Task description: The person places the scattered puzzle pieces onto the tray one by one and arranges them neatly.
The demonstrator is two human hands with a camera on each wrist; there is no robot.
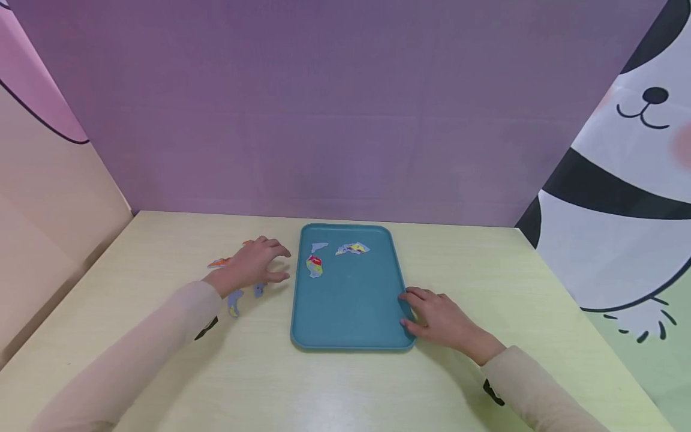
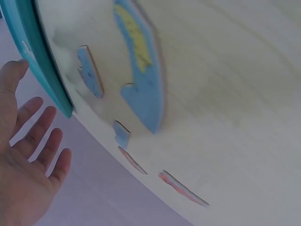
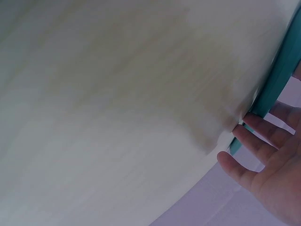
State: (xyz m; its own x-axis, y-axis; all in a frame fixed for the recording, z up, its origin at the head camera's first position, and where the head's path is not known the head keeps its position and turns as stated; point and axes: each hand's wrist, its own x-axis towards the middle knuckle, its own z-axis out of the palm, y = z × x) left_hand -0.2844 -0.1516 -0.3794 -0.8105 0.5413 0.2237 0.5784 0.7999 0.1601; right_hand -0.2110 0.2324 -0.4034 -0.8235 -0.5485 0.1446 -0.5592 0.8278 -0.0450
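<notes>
A blue-green tray [image 1: 356, 306] lies on the table, with three flat, irregular puzzle-like pieces near its far left: a pale blue piece [image 1: 318, 246], a blue-yellow piece [image 1: 353, 248] and a red-yellow piece [image 1: 315, 266]. My left hand [image 1: 251, 264] hovers left of the tray, fingers spread and holding nothing. Around and under it lie several more pieces, among them a blue-yellow piece [image 2: 143, 66], a small blue piece [image 2: 90, 71] and an orange-red piece [image 2: 182, 188]. At the tray's right rim my right hand [image 1: 445, 321] rests its fingertips, fingers loosely extended.
The pale wooden table [image 1: 345, 396] ends at a purple backdrop [image 1: 335, 120]. A wall panel with a panda drawing [image 1: 621, 240] stands on the right, and a pinkish panel [image 1: 43, 198] on the left.
</notes>
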